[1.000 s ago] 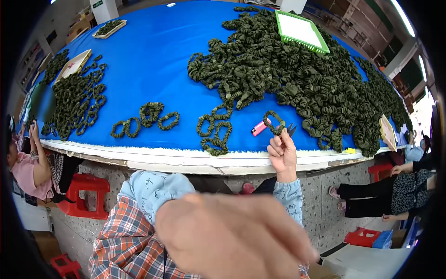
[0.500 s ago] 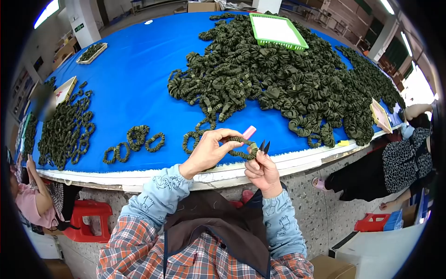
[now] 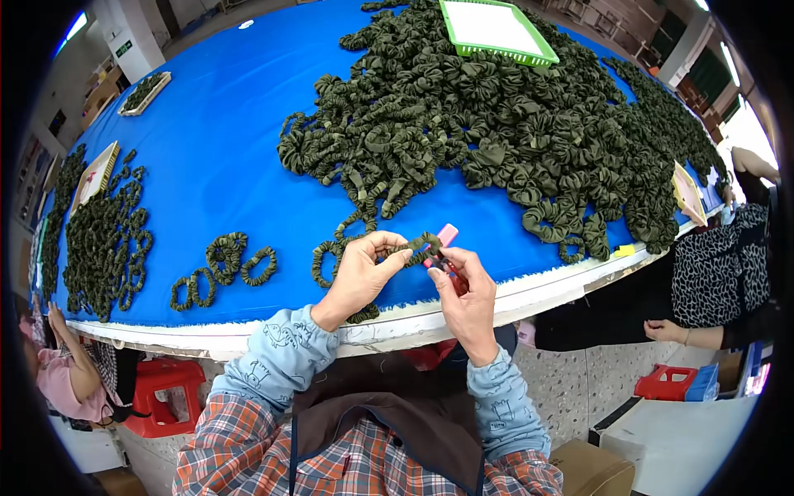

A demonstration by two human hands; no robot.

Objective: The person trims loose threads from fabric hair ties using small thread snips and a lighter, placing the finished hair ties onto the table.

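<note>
A dark green gathered scrunchie [image 3: 420, 246] is pinched between the thumb and fingers of my left hand [image 3: 364, 271]. My right hand [image 3: 468, 299] is closed around small thread snips [image 3: 445, 266] with red parts; its fingertips are at the scrunchie's right end, and the blades are mostly hidden. Just behind the fingertips shows a pink block-like object [image 3: 447, 234]; whether it lies on the table or touches the scrunchie I cannot tell. Nearest to my left hand lies another loose scrunchie [image 3: 325, 263] on the blue cloth.
A large heap of scrunchies [image 3: 496, 124] covers the blue table [image 3: 231, 107], with a green tray [image 3: 496, 31] on top. Several scrunchies [image 3: 107, 240] lie at left beside a yellow tray [image 3: 96, 174]. People sit or stand at both sides; a red stool [image 3: 165, 397] stands at left.
The dark blades that pointed up from my right hand have turned out of sight, and red parts now show. My right fingers have shifted along the scrunchie. The whole view has tilted slightly.
</note>
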